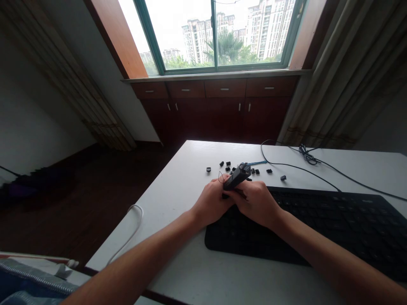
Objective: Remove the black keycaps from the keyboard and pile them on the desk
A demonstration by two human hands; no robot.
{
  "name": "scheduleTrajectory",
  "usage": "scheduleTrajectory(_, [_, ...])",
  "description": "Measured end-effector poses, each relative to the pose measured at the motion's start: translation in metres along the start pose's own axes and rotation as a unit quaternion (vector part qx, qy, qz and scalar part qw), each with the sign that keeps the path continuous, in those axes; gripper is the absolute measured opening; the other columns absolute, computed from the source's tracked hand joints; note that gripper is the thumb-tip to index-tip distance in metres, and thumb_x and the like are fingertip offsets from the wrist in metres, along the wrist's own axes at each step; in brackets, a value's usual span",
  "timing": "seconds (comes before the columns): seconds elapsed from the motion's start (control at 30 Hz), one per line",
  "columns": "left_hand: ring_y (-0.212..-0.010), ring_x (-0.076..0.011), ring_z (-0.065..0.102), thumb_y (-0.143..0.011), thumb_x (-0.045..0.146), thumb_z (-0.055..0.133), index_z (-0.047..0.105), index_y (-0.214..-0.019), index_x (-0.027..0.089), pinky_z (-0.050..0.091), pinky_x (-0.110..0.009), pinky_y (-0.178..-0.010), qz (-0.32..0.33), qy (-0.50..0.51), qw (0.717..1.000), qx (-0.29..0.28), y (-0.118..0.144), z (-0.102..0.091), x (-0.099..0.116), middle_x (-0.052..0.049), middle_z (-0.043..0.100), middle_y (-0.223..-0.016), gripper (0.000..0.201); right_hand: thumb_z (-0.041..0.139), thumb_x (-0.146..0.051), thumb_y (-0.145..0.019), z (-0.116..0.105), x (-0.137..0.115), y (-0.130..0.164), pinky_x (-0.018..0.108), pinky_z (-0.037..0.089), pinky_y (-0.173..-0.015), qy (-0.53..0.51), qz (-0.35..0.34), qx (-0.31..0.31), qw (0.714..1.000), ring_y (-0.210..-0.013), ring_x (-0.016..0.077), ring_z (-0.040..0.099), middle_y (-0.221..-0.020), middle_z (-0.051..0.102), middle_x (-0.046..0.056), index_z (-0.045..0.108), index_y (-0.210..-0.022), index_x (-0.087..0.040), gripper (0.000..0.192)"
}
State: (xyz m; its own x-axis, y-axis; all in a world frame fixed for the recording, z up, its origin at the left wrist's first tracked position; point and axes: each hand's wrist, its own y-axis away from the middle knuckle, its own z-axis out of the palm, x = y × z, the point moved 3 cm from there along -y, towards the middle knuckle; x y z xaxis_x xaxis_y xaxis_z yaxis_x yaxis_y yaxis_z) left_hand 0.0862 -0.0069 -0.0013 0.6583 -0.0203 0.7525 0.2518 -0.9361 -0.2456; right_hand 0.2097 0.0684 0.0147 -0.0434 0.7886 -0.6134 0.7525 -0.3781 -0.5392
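Observation:
My left hand [214, 197] and my right hand [257, 199] meet over the left end of a black keyboard [305, 224]. Between them, the fingers of both are closed on a long black keycap [237, 177], tilted up and away from me. A thin bent wire [220, 177] sticks out beside its left side; I cannot make out what it is joined to. Beyond the hands, several small black keycaps [228, 163] lie scattered on the white table [178, 190]. The fingertips are partly hidden behind the hands.
A thin blue stick-like tool [257, 162] lies behind the keycaps. A black cable [307, 156], partly bundled, runs across the table's back right. Near the left edge a white cable [135, 216] hangs over. Beyond stand a wooden cabinet [222, 110] and a window [216, 34].

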Motion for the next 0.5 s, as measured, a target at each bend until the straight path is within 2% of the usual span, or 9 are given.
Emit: scheduleTrajectory(0.5, [-0.091, -0.0240, 0.066, -0.077, 0.016, 0.061, 0.060, -0.096, 0.019, 0.051, -0.032, -0.078, 0.000, -0.002, 1.000, 0.002, 0.0000, 0.0007, -0.0022, -0.002, 0.070, -0.094, 0.019, 0.059, -0.017, -0.091, -0.0003, -0.0003, -0.0010, 0.028, 0.057, -0.071, -0.007, -0.009, 0.002, 1.000, -0.078, 0.0201, 0.075, -0.092, 0.079, 0.006, 0.071, -0.096, -0.019, 0.012])
